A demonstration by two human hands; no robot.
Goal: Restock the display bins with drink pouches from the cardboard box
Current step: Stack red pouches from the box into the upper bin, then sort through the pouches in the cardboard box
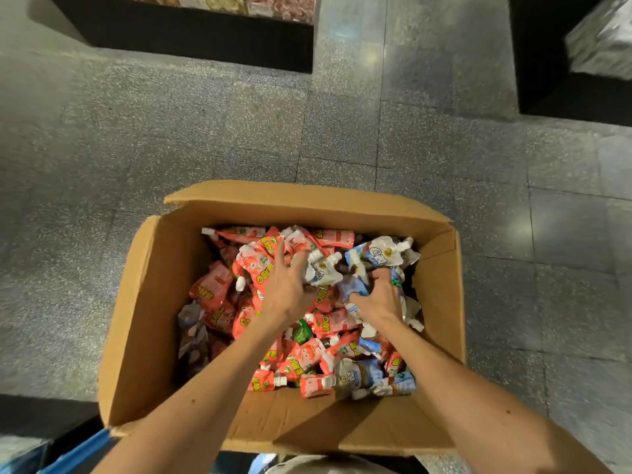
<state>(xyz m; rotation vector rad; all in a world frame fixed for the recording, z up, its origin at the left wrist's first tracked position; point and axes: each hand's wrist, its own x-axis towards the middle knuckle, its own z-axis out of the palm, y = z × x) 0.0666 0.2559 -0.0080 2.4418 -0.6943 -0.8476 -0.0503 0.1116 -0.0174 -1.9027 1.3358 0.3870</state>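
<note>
The fingers (382, 276) of the right hand (379, 299) are curled tight round a blue pouch (355, 287), and their tips dig down among its neighbours. That looks like a way to gather several at once rather than lift one. The fingers (290, 268) of the left hand (287, 289) are splayed wide and fairly straight. They lie on top of the red pouches (307, 360) and reach toward a white pouch (321, 272) between the two hands. No closed hold shows there, so this hand seems to be raking or steadying the heap so that the other can scoop.

Both forearms come in from the near edge, which suggests the person is bending over the work. The pouches lie loose and jumbled, spouts pointing every way, so a spread hand probably suits them better than a pinch. They are heaped toward the far and right side of the cardboard box (154, 302), and bare cardboard shows at the near end.

The box stands on the speckled tile floor (342, 131) with its flaps folded outward, which keeps the mouth clear for both arms. A dark-based display bin (205, 39) stands well apart at the far left, and another blurred display (598, 39) at the far right. By my judgement this is the gathering step, with the carry across to the bins not yet begun.
</note>
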